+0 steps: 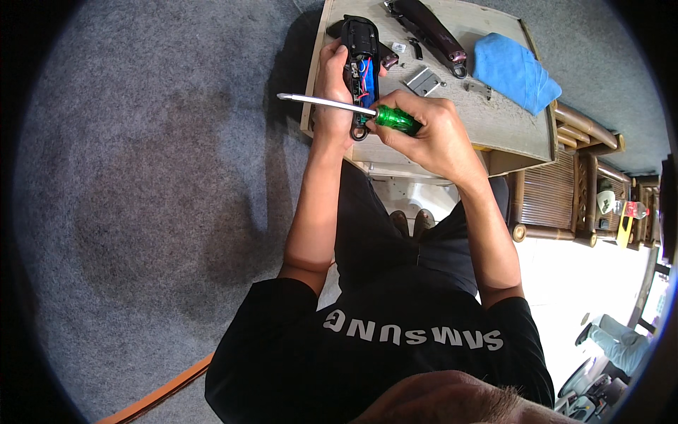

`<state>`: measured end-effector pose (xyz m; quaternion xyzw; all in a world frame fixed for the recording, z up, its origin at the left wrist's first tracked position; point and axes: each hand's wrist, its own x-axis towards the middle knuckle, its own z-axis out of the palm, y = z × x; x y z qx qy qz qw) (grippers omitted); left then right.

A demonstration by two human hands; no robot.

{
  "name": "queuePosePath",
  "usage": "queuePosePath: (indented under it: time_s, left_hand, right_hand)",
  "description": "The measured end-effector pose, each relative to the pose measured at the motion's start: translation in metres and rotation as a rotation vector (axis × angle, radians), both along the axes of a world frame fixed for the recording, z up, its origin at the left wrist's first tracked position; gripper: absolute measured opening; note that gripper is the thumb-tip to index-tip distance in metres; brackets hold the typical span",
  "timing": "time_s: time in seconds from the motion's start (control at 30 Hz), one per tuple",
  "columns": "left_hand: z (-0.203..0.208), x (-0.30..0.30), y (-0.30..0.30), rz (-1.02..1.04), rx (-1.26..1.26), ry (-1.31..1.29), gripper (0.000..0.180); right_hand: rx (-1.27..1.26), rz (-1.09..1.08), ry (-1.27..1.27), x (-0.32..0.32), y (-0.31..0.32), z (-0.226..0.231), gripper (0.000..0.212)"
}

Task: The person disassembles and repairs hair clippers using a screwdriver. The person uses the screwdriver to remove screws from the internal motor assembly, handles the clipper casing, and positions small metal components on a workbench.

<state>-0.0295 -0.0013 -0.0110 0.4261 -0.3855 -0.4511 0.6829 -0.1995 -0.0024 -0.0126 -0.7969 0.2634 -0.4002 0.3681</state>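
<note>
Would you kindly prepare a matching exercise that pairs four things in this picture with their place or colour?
Things:
1. Screwdriver
2. Opened device
3. Cloth
4. Clipper near the cloth

Places or colours:
A. Blue, on the table
B. In the left hand
C. Dark maroon
D. In the right hand

Pairs: 1-D, 2-B, 3-A, 4-C
</note>
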Motion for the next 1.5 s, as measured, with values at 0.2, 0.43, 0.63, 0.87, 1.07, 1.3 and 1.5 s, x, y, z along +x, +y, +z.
queuePosePath:
  time_s: [0.2, 0.43, 0.63, 0.87, 1.07, 1.3, 1.5]
  left_hand:
    - [-0.007, 0.005, -0.002, -0.04, 0.025, 0.057, 0.039]
    - [-0.007, 0.003, -0.003, 0.016, 0.005, 0.115, 0.039]
    - [-0.007, 0.006, 0.0, -0.032, 0.008, 0.096, 0.037]
    - [-0.004, 0.003, 0.003, -0.055, -0.054, 0.088, 0.035]
    - [-0.003, 0.008, 0.008, -0.152, -0.121, 0.141, 0.034]
    - [-0.007, 0.013, 0.008, -0.187, -0.205, 0.076, 0.064]
    - [0.003, 0.009, 0.012, -0.144, -0.21, 0.072, 0.059]
  right_hand:
    - [0.031, -0.005, 0.014, 0.0, 0.001, 0.005, 0.017]
    - [0.044, -0.03, -0.027, 0.002, 0.002, 0.003, 0.019]
    - [0.0, -0.017, -0.018, 0.002, 0.0, 0.001, 0.02]
    - [0.037, -0.018, -0.04, 0.003, -0.001, 0.001, 0.022]
    - [0.018, -0.064, 0.001, 0.003, 0.0, 0.002, 0.02]
    - [0.053, -0.076, -0.13, 0.007, -0.004, -0.005, 0.021]
    - [0.121, -0.128, -0.078, 0.005, -0.002, 0.006, 0.026]
